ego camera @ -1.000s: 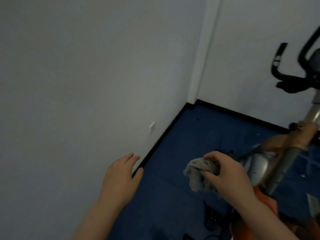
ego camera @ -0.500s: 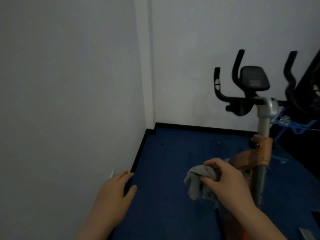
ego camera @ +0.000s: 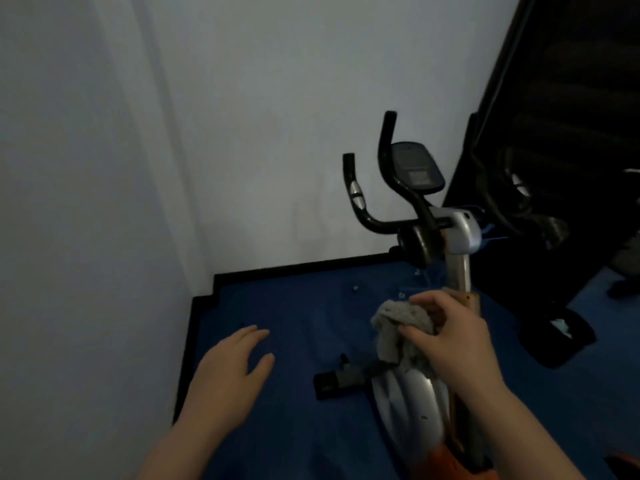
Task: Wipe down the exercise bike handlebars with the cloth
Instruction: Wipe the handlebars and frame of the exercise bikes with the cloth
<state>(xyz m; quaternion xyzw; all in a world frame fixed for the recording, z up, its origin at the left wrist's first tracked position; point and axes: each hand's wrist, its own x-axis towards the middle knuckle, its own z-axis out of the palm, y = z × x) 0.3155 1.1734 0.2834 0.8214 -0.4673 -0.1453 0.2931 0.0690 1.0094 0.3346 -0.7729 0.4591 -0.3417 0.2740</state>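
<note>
The exercise bike stands right of centre, with black curved handlebars (ego camera: 377,202) and a dark console (ego camera: 417,171) atop a silver post (ego camera: 459,268). My right hand (ego camera: 453,344) grips a crumpled grey cloth (ego camera: 398,327) in front of the post, well below the handlebars. My left hand (ego camera: 232,372) hovers over the blue floor with fingers relaxed, holding nothing. The right-side handlebar is lost against a dark panel.
White walls meet in a corner at the left and behind. A tall dark panel (ego camera: 561,133) leans at the right. The bike's silver housing (ego camera: 412,407) and black foot bar (ego camera: 336,382) lie on blue carpet (ego camera: 294,306). A black object (ego camera: 557,337) sits at the right.
My view has swung right and closer, so the bike now sits nearer the centre. Both hands keep about the same pose; the right one still grips the cloth.
</note>
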